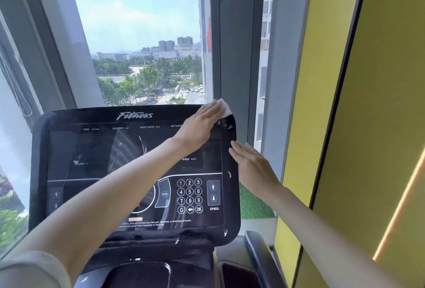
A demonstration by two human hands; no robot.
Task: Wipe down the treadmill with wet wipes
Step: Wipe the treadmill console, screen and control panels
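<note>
Left hand [202,124] flat, fingers spread, presses the wet wipe [226,108] onto the treadmill console's [138,117] top-right corner; right hand [253,168] flat against its side edge.

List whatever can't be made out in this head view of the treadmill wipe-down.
Wet wipe: mostly under the left hand; only a white corner shows.
Console: DISTANCE label and middle dial partly covered by the left hand and forearm.
Warning text: too small and blurred to read fully.
Running belt: cut off by the bottom edge.
Right hand: contact with the console's edge unclear.
</note>
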